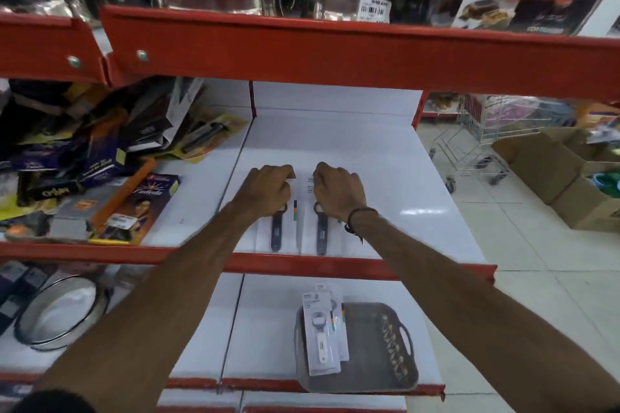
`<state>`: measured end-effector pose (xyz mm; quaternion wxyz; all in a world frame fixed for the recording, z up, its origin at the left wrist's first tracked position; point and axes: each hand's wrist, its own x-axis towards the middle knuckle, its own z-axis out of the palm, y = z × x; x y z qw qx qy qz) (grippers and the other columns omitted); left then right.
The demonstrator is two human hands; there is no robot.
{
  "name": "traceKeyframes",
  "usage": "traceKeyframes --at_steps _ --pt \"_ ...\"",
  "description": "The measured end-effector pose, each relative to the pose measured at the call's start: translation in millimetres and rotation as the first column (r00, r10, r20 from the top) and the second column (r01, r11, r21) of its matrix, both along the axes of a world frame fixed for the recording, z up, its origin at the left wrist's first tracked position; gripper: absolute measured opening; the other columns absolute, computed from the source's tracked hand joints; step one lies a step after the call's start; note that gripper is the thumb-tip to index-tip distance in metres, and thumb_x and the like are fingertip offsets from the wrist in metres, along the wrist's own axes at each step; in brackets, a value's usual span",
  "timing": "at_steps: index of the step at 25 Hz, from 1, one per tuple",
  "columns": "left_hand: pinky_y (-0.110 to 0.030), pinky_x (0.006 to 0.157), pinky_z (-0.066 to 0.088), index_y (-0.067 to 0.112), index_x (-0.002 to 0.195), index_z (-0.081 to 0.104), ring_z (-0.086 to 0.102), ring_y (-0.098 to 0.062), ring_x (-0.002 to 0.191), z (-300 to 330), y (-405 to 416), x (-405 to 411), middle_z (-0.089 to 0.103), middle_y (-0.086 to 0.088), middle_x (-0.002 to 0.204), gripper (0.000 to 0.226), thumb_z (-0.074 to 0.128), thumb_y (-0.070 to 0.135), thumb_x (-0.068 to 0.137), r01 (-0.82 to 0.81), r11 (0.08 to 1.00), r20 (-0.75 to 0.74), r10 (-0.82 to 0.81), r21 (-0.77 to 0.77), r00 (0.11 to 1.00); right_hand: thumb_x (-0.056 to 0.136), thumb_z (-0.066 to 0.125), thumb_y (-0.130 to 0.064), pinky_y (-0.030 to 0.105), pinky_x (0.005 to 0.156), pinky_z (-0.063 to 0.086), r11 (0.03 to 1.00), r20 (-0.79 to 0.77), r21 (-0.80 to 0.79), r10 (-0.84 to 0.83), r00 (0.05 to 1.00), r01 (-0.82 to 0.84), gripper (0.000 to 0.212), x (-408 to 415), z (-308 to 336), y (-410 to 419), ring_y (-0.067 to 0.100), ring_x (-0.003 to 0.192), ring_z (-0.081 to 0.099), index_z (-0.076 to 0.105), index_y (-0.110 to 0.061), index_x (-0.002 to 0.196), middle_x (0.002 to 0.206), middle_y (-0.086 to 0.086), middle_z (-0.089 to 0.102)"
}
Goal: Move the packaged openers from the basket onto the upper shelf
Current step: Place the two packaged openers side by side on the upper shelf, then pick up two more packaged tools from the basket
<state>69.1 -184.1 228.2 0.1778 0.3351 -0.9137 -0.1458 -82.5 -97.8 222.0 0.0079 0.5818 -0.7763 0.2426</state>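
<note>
- Two packaged openers [298, 228] lie on the upper shelf [419, 198], left hand [268, 191] and right hand [339, 193] curled over their tops;
- more wait below in the basket [375, 375]; best squared side by side before letting go.

Two dark-handled packaged openers [298, 228] are counted on the upper shelf [385, 178], one under each of two hands. At least two white-handled packs [323, 335] are seen in one grey basket [375, 375]; more cannot be told.
</note>
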Motion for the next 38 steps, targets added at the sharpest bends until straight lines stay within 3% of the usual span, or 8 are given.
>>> traceKeyframes --at_steps 6,10,14,21,26,30,35,38 --pt "-0.049 0.099 0.048 0.006 0.124 0.062 0.062 -0.035 0.114 -19 -3 5 0.068 -0.016 0.124 0.042 0.041 0.011 0.088 -0.013 0.999 0.05 0.014 -0.03 0.999 0.09 0.038 -0.02 0.042 0.086 0.039 0.998 -0.071 0.067 0.01 0.997 -0.005 0.029 5 -12 1 0.031 0.094 0.063 0.065 -0.014 0.102 0.094 0.006 0.073" --pt "-0.055 0.119 0.024 0.006 0.149 0.035 0.031 -0.033 0.145 -20 11 12 0.039 -0.016 0.156 0.06 0.053 0.015 0.092 -0.058 0.995 0.262 0.077 -0.078 0.962 0.092 0.043 -0.025 0.047 0.102 0.037 0.998 -0.157 0.055 -0.017 0.987 0.026 0.042 12 -12 20 0.028 0.119 0.058 0.06 -0.017 0.129 0.123 0.006 0.069" --pt "-0.051 0.097 0.048 0.007 0.135 0.052 0.054 -0.034 0.125 -12 60 33 0.058 -0.016 0.138 0.049 0.055 0.013 0.087 -0.129 0.944 0.001 0.135 -0.303 0.991 0.088 0.047 -0.023 0.042 0.085 0.041 0.976 -0.305 -0.216 -0.06 0.951 -0.008 0.03 29 -1 63 0.025 0.097 0.061 0.066 -0.018 0.11 0.1 0.0 0.074" --pt "-0.039 0.075 0.048 0.006 0.098 0.062 0.058 -0.026 0.087 -50 183 66 0.066 -0.011 0.095 0.017 0.051 0.005 0.085 -0.045 0.891 -0.298 -0.104 -0.452 0.949 0.082 0.058 -0.012 0.037 0.067 0.035 0.829 -0.412 -0.506 0.011 0.911 -0.239 0.011 58 -40 170 0.024 0.07 0.053 0.067 -0.013 0.078 0.075 -0.001 0.067" --pt "-0.037 0.083 0.053 0.009 0.108 0.062 0.065 -0.027 0.092 -134 214 75 0.069 -0.012 0.107 0.021 0.056 0.019 0.089 0.233 0.935 0.026 -0.235 -0.265 0.972 0.089 0.049 -0.026 0.034 0.073 0.044 0.992 -0.276 -0.062 0.09 0.957 -0.111 0.018 51 -123 219 0.019 0.076 0.059 0.065 -0.02 0.094 0.087 -0.002 0.073" --pt "-0.045 0.113 0.034 0.016 0.145 0.038 0.042 -0.028 0.137 -188 194 57 0.043 -0.008 0.153 0.05 0.048 0.029 0.097 0.049 0.998 0.303 -0.059 0.041 0.951 0.095 0.039 -0.042 0.041 0.094 0.047 0.942 -0.142 0.33 -0.005 0.99 0.052 0.043 30 -162 210 0.025 0.105 0.065 0.052 -0.022 0.131 0.118 0.004 0.071" --pt "-0.062 0.12 0.005 0.02 0.157 0.001 0.0 -0.035 0.154 -236 144 18 -0.001 -0.005 0.168 0.073 0.031 0.053 0.1 -0.122 0.966 0.475 -0.001 0.229 0.88 0.098 0.029 -0.052 0.056 0.122 0.013 0.793 -0.016 0.609 0.057 0.998 -0.035 0.068 -3 -197 150 0.026 0.152 0.017 0.008 -0.024 0.157 0.165 0.003 0.019" --pt "-0.076 0.106 0.025 0.01 0.151 0.033 0.035 -0.049 0.141 -249 124 5 0.041 -0.015 0.155 0.067 0.045 0.045 0.095 -0.091 0.984 0.386 0.026 0.151 0.922 0.099 0.036 -0.041 0.059 0.123 0.007 0.769 0.015 0.627 0.144 0.989 -0.122 0.069 -17 -217 111 0.025 0.153 0.013 0.004 -0.022 0.157 0.166 0.001 0.013"
